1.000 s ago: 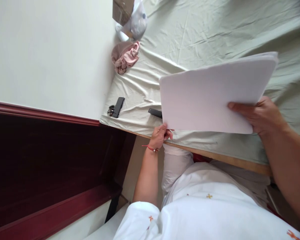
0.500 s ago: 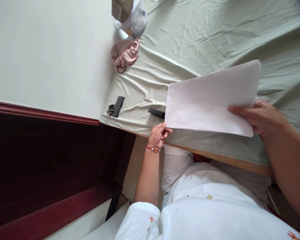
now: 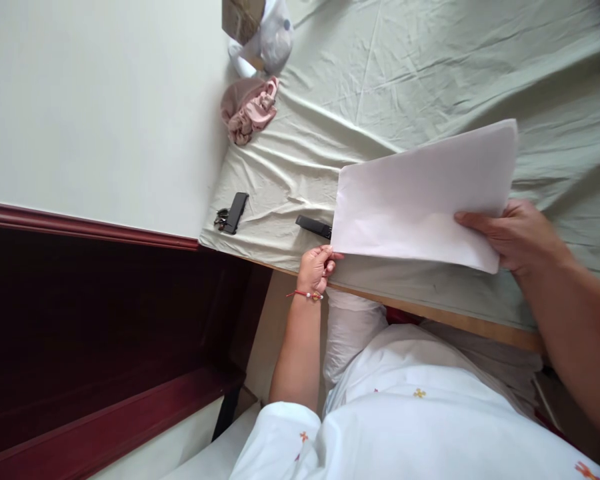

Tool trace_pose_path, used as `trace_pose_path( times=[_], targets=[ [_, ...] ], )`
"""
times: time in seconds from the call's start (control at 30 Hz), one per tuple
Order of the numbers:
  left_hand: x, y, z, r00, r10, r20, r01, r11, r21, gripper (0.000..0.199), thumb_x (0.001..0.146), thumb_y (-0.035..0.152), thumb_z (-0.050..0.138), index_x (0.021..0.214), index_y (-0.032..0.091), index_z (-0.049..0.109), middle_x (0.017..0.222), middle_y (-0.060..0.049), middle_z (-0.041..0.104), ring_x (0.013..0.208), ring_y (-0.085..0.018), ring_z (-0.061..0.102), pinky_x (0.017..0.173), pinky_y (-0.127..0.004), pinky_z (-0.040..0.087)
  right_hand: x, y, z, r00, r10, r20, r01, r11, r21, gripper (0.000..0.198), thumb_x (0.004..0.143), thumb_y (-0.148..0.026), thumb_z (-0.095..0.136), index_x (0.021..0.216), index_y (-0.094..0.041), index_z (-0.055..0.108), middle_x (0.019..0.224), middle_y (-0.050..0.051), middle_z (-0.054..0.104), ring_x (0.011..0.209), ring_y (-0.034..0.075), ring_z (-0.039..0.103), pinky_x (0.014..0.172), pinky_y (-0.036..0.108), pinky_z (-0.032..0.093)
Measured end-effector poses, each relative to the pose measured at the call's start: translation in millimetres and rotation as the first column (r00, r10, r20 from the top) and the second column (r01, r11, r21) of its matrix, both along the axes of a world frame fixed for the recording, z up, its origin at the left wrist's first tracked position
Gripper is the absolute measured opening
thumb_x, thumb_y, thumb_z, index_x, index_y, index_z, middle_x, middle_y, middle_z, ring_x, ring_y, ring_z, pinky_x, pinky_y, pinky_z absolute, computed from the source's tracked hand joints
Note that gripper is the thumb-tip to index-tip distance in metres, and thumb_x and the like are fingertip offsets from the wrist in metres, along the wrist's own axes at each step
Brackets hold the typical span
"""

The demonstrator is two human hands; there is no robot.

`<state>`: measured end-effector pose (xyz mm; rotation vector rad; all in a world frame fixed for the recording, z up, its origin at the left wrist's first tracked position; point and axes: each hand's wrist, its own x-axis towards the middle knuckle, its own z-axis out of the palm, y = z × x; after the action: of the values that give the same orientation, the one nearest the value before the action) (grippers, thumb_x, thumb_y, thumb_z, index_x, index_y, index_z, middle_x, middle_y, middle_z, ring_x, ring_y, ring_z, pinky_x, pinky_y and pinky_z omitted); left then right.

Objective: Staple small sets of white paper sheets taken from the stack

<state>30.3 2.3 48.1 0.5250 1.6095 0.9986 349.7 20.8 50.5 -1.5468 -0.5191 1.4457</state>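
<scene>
White paper sheets (image 3: pixel 420 200) are held above the cloth-covered table, tilted with the right end raised. My right hand (image 3: pixel 525 237) grips their right edge, thumb on top and fingers hidden beneath. My left hand (image 3: pixel 317 267) pinches the near left corner between thumb and forefinger, the other fingers curled. Just beyond that hand, a black stapler-like object (image 3: pixel 313 227) lies on the cloth, its right end partly covered by the paper. How many sheets there are I cannot tell.
A black flat object (image 3: pixel 237 212) and a small bunch of dark metal pieces (image 3: pixel 221 219) lie near the table's left corner. Farther back are a crumpled pink cloth (image 3: pixel 250 110) and a plastic bag (image 3: pixel 276 40). The pale green tablecloth (image 3: pixel 405 80) is wrinkled. A white wall stands at left.
The right end of the paper has shifted slightly left with my right hand. My left hand keeps its pinch at the corner, fingers a little more curled.
</scene>
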Motion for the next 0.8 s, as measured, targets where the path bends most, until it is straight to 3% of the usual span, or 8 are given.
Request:
trace_pose_path(
  times=[0.2,0.33,0.4,0.47,0.53,0.6,0.7,0.8],
  targets=[
    [-1.0,0.2,-3.9,0.983,0.048,-0.176,-0.042,0.998,0.04,0.017,0.077,0.022,0.07,0.079,0.015,0.055,0.061,-0.003,0.07,0.035,-0.003,0.04,0.038,-0.016,0.017,-3.9,-0.8,-0.2,1.0,-0.019,-0.005,0.019,1.0,0.019,0.017,0.056,-0.02,0.087,0.069,-0.017,0.075,0.076,0.004,0.075,0.057,0.013,0.063,0.044,0.023,0.05],
    [-7.0,-1.2,-13.6,0.913,0.139,-0.383,-0.053,0.973,0.226,0.009,0.082,0.021,0.064,0.083,0.015,0.057,0.068,-0.002,0.072,0.041,-0.003,0.042,0.043,-0.017,0.028,-7.1,-1.5,-3.0,0.999,-0.028,0.017,0.027,0.999,0.039,0.016,0.059,-0.021,0.086,0.07,-0.016,0.075,0.078,0.005,0.075,0.058,0.013,0.063,0.045,0.023,0.05],
    [-11.3,-2.3,-17.5,0.829,0.208,-0.519,-0.024,0.941,0.339,0.005,0.083,0.02,0.061,0.087,0.016,0.06,0.074,-0.002,0.073,0.049,-0.006,0.05,0.051,-0.018,0.038,-8.7,-2.8,-5.0,1.0,-0.017,0.016,0.016,0.998,0.053,0.015,0.061,-0.022,0.086,0.072,-0.016,0.076,0.079,0.005,0.076,0.059,0.014,0.064,0.046,0.023,0.051],
    [-15.0,-3.7,-18.5,0.683,0.271,-0.678,0.054,0.907,0.417,0.007,0.085,0.019,0.059,0.09,0.017,0.064,0.084,-0.004,0.074,0.066,-0.01,0.061,0.066,-0.023,0.049,-9.4,-4.6,-8.5,1.0,-0.001,0.02,-0.001,0.998,0.065,0.015,0.062,-0.023,0.085,0.073,-0.016,0.076,0.081,0.006,0.077,0.061,0.014,0.066,0.048,0.023,0.052],
    [-17.4,-5.2,-16.6,0.517,0.305,-0.8,0.162,0.883,0.441,0.015,0.085,0.017,0.058,0.096,0.018,0.068,0.101,-0.009,0.076,0.088,-0.016,0.068,0.08,-0.028,0.053,-9.3,-6.6,-13.3,0.998,0.028,0.047,-0.032,0.997,0.072,0.018,0.064,-0.026,0.086,0.075,-0.016,0.077,0.083,0.006,0.077,0.063,0.015,0.067,0.049,0.023,0.052],
    [-18.4,-6.2,-13.2,0.401,0.306,-0.863,0.27,0.861,0.431,0.023,0.087,0.016,0.055,0.104,0.019,0.071,0.122,-0.012,0.073,0.11,-0.021,0.066,0.09,-0.033,0.055,-9.1,-8.4,-18.1,0.994,0.058,0.097,-0.065,0.995,0.072,0.022,0.065,-0.03,0.086,0.078,-0.016,0.077,0.083,0.006,0.077,0.064,0.015,0.067,0.048,0.023,0.051],
    [-18.6,-6.1,-9.5,0.302,0.276,-0.912,0.432,0.813,0.389,0.034,0.091,0.014,0.051,0.117,0.02,0.071,0.142,-0.012,0.064,0.134,-0.023,0.057,0.113,-0.041,0.046,-10.1,-11.1,-20.8,0.985,0.087,0.151,-0.099,0.992,0.079,0.026,0.066,-0.035,0.086,0.079,-0.016,0.077,0.083,0.006,0.077,0.065,0.016,0.067,0.049,0.023,0.05],
    [-18.1,-4.3,-10.9,0.259,0.206,-0.944,0.555,0.768,0.32,0.043,0.092,0.01,0.045,0.124,0.021,0.071,0.143,-0.01,0.065,0.144,-0.021,0.05,0.125,-0.044,0.035,-12.5,-13.4,-18.1,0.984,0.084,0.157,-0.098,0.991,0.086,0.024,0.066,-0.035,0.086,0.079,-0.016,0.077,0.082,0.005,0.077,0.066,0.016,0.067,0.051,0.023,0.05]
  ],
)
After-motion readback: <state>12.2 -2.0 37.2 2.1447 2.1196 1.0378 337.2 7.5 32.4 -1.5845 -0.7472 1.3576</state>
